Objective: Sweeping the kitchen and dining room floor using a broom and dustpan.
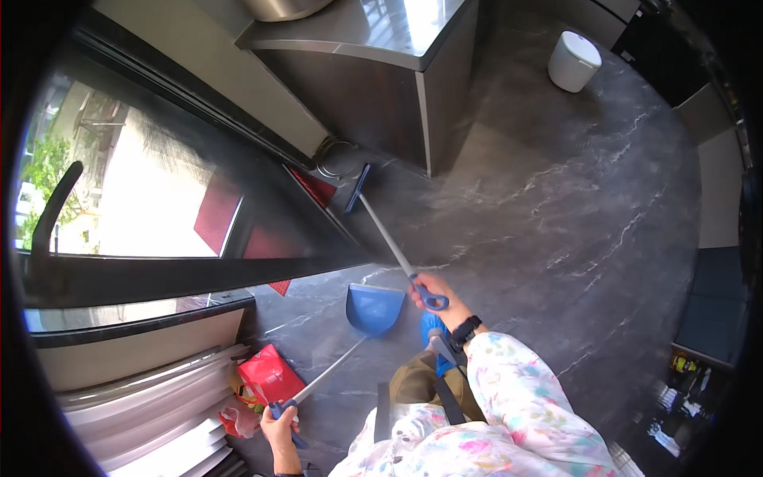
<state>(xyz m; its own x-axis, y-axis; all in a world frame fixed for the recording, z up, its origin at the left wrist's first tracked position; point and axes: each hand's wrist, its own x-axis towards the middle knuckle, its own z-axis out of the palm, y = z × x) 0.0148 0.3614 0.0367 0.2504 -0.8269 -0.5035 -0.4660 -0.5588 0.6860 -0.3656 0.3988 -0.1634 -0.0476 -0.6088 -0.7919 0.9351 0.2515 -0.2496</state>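
Observation:
My right hand [434,291] grips the blue end of a long grey handle [386,235]. At its far end a narrow dark-blue head [357,188] rests on the floor near the door; whether it is a broom or a squeegee, I cannot tell. Lower left, my left hand [278,422] is closed around the blue grip of a long-handled dustpan. The blue pan [374,310] lies on the marble-patterned floor in front of my feet, joined to my hand by a grey pole [331,368]. No debris can be made out in the pan.
A dark-framed glass door [197,275] stands open at left, red mat [316,186] by its lower edge. Coiled metal rings [335,156] lie by the cabinet [357,95]. A red bag [271,374] sits near my left hand. A white bin [574,62] stands far right.

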